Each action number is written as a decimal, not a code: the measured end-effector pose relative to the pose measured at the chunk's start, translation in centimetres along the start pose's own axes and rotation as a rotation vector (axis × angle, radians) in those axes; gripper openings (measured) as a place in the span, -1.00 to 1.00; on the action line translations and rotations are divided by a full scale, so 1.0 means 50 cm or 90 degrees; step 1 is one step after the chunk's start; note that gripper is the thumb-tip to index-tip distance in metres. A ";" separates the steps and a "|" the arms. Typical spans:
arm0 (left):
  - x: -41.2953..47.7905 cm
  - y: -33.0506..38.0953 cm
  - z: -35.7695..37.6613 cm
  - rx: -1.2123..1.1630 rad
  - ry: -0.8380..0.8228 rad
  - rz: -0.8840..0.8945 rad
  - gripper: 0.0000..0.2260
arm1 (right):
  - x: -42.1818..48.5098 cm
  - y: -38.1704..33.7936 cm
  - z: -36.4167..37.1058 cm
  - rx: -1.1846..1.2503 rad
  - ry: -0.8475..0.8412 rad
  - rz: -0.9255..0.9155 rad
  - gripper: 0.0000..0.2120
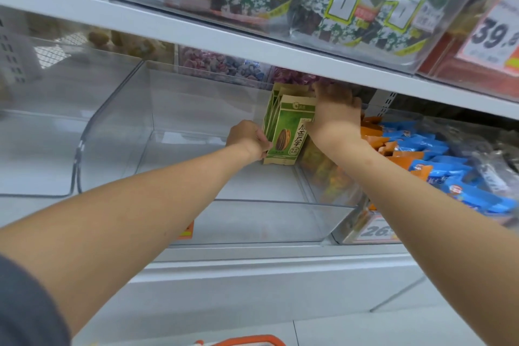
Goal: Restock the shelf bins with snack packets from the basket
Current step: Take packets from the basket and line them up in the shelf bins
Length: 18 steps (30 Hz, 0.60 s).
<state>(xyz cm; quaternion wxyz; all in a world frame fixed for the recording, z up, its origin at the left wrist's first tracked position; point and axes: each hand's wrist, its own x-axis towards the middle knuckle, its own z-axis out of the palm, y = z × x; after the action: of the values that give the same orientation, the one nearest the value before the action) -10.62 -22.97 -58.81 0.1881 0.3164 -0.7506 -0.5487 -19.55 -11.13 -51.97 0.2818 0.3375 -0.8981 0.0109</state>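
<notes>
Both arms reach into a clear bin (266, 202) on the lower shelf. A small row of green packets (289, 132) stands upright at the back right of this bin, against its right wall, the front one printed with a sunflower seed. The rest of the bin floor shows bare

The left hand (247, 137) is at the lower left edge of the packets, its fingers curled and pinching that side of the row. The right hand (335, 109) lies over the top right corner, fingers bent down over the packet tops and holding them; the fingertips are partly hidden under the upper shelf (196, 34)

Just to the right, a second bin (348, 222) holds blue and orange packs (415, 149) piled loosely, with a price tag (376, 230) on its front. Behind the green packets, further bins hold purple and yellow sweets, too blurred to make out. On the upper shelf stand large seaweed packs (351, 0) in a clear box. At the bottom edge of the view the orange rim of the basket (247, 341) shows, well apart from the hands, and a dark sleeve (25, 303) sits in the lower left corner
</notes>
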 end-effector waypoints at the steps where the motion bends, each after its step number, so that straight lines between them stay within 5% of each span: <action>1: -0.004 0.001 -0.001 0.017 -0.002 0.005 -0.84 | -0.007 -0.002 -0.004 -0.008 -0.002 -0.010 -0.41; 7: -0.052 0.031 -0.024 0.119 0.002 0.048 -0.82 | -0.064 -0.017 -0.042 0.041 -0.012 -0.038 -0.26; 18: -0.321 0.022 -0.140 0.210 0.104 0.165 -0.70 | -0.294 -0.104 -0.154 0.398 -0.037 -0.054 -0.77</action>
<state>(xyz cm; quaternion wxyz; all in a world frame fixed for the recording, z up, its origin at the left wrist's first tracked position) 5.21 -16.75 -54.45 0.2632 0.2872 -0.8469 -0.3619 -3.52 -4.70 -53.95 0.1385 0.4454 -0.8440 0.2649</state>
